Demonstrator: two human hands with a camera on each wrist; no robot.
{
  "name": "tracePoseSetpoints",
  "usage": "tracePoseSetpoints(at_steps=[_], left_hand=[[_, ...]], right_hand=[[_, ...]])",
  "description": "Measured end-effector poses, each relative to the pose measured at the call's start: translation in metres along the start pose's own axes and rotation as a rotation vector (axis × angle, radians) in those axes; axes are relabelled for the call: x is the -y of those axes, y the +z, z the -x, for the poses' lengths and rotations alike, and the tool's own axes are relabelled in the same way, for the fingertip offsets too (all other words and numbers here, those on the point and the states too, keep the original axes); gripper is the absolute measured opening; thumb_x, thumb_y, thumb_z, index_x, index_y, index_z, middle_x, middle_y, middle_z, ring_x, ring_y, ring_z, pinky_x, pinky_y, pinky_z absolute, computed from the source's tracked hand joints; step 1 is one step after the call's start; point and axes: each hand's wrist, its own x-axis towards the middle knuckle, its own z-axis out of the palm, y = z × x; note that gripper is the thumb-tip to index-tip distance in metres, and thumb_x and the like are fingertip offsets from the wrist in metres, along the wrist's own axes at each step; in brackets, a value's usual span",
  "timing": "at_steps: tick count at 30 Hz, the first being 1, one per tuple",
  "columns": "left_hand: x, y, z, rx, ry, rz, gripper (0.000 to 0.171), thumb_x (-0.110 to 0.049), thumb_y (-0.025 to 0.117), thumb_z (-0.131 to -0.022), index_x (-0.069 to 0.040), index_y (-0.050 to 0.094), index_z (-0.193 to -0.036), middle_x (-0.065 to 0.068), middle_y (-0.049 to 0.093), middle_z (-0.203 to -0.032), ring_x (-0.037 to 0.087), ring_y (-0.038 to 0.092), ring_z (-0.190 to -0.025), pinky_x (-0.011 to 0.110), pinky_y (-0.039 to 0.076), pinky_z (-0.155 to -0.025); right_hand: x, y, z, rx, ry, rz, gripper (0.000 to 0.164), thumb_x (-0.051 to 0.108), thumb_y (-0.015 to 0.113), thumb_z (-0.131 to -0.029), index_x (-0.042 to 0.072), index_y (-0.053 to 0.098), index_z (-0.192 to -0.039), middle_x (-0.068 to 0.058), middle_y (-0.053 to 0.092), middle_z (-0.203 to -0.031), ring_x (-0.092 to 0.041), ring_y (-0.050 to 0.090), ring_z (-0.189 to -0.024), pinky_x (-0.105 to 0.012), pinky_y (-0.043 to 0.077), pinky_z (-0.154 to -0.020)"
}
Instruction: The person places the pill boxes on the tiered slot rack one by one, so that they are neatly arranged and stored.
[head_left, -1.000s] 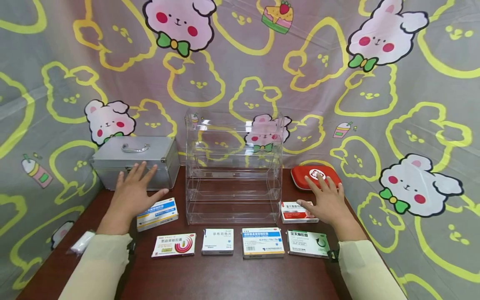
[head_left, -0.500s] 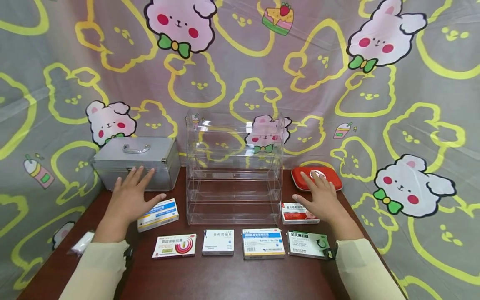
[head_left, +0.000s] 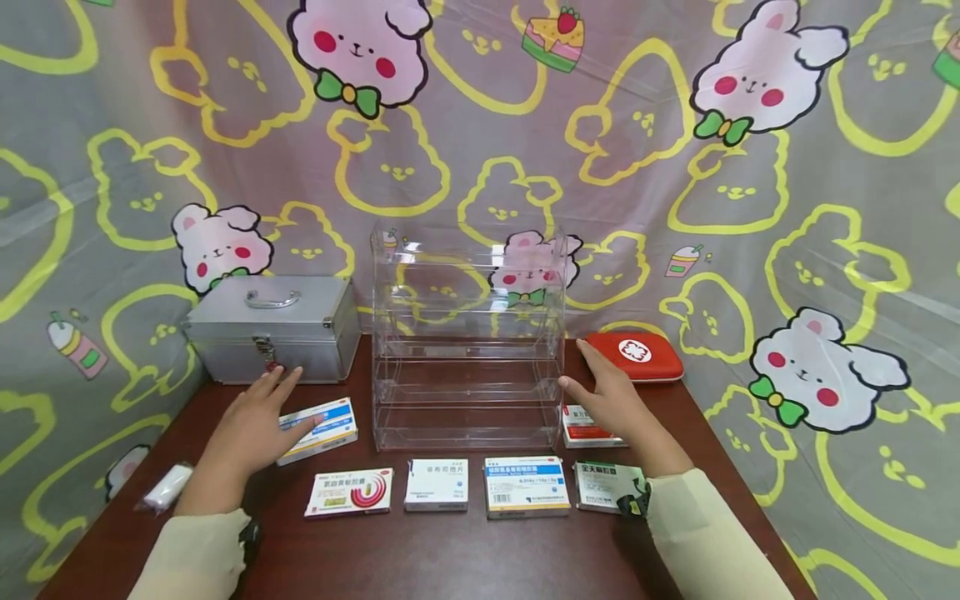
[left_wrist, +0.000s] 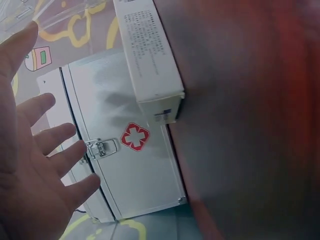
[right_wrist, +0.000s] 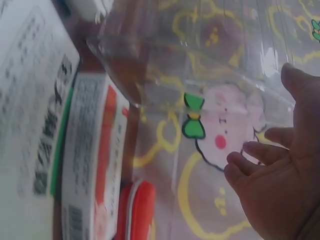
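My left hand (head_left: pixel 258 421) holds nothing, its fingers apart; in the head view it partly covers a blue-and-white medicine box (head_left: pixel 333 423). Behind it stands a silver first-aid case (head_left: pixel 270 329) with a top handle; the left wrist view shows its latch (left_wrist: pixel 101 148) and red cross emblem (left_wrist: pixel 135 136). Also holding nothing, my right hand (head_left: pixel 617 407) is turned edge-on beside the right side of a clear tiered rack (head_left: pixel 468 437). It overlaps a red-and-white medicine box (head_left: pixel 588 427) in the head view. Just beyond lies a red zip pouch (head_left: pixel 660 362) with a white emblem.
A front row holds a red-and-white box (head_left: pixel 348 492), a white box (head_left: pixel 437 485), a blue-banded box (head_left: pixel 527 487) and a green-and-white box (head_left: pixel 607 487). A small white wrapped item (head_left: pixel 167 487) lies at the table's left edge. Patterned curtain (head_left: pixel 510 125) surrounds the table.
My left hand has dropped lower, uncovering the case's latch. My right hand has moved left toward the rack and turned edge-on, uncovering the red pouch's emblem.
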Motion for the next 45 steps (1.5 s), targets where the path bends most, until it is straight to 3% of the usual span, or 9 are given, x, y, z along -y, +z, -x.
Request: tracePoseSetpoints(at_steps=[6,13,18,23,32,41,45], left_hand=[[0.007,0.006,0.005,0.07,-0.006,0.081,0.106,-0.071,0.069,-0.096,-0.002,0.035,-0.169,0.037,0.032,-0.169,0.063,0.034,-0.152,0.082,0.036,-0.12],[0.015,0.013,0.008,0.11,-0.02,0.136,0.107,-0.064,0.076,-0.094,0.009,0.039,-0.163,0.041,0.04,-0.162,0.063,0.041,-0.146,0.081,0.039,-0.119],[0.02,0.014,0.008,0.165,-0.035,0.155,0.108,-0.061,0.079,-0.092,0.012,0.039,-0.161,0.044,0.043,-0.158,0.065,0.044,-0.143,0.081,0.041,-0.118],[0.025,0.017,0.007,0.178,-0.01,0.157,0.103,-0.053,0.084,-0.09,0.015,0.043,-0.156,0.045,0.05,-0.152,0.063,0.05,-0.139,0.078,0.045,-0.115],[0.037,0.022,0.005,0.207,-0.009,0.202,0.101,-0.043,0.089,-0.088,0.017,0.044,-0.155,0.045,0.051,-0.151,0.061,0.052,-0.138,0.076,0.045,-0.116],[0.044,0.026,0.004,0.217,-0.016,0.216,0.101,-0.041,0.088,-0.09,0.018,0.04,-0.156,0.046,0.048,-0.152,0.064,0.047,-0.141,0.077,0.043,-0.118],[0.044,0.026,0.003,0.233,-0.031,0.224,0.101,-0.04,0.088,-0.091,0.021,0.039,-0.155,0.047,0.047,-0.152,0.065,0.046,-0.141,0.078,0.042,-0.118]], right_hand=[[0.004,0.013,-0.002,-0.021,0.019,-0.053,0.087,0.048,0.065,-0.109,0.006,0.025,-0.174,-0.026,0.034,-0.175,-0.05,0.033,-0.161,-0.072,0.032,-0.13],[0.012,0.023,-0.01,-0.098,0.035,-0.311,0.073,0.036,0.068,-0.109,0.006,0.039,-0.169,-0.024,0.057,-0.16,-0.043,0.059,-0.146,-0.059,0.05,-0.122],[0.017,0.027,-0.013,-0.139,0.07,-0.428,0.065,0.027,0.07,-0.109,0.005,0.045,-0.165,-0.021,0.056,-0.162,-0.04,0.056,-0.149,-0.056,0.048,-0.125],[0.016,0.032,-0.015,-0.154,0.107,-0.504,0.059,0.02,0.068,-0.109,0.004,0.049,-0.163,-0.023,0.058,-0.16,-0.04,0.057,-0.148,-0.057,0.049,-0.125],[0.016,0.04,-0.016,-0.18,0.148,-0.579,0.052,0.015,0.066,-0.11,0.002,0.054,-0.159,-0.021,0.06,-0.158,-0.036,0.061,-0.144,-0.054,0.052,-0.121],[0.016,0.041,-0.012,-0.178,0.193,-0.578,0.051,0.019,0.064,-0.112,0.009,0.055,-0.161,-0.016,0.058,-0.161,-0.033,0.061,-0.144,-0.036,0.059,-0.112],[0.016,0.042,-0.011,-0.171,0.194,-0.571,0.051,0.021,0.062,-0.113,0.011,0.054,-0.162,-0.015,0.058,-0.162,-0.034,0.062,-0.142,-0.034,0.061,-0.107]])
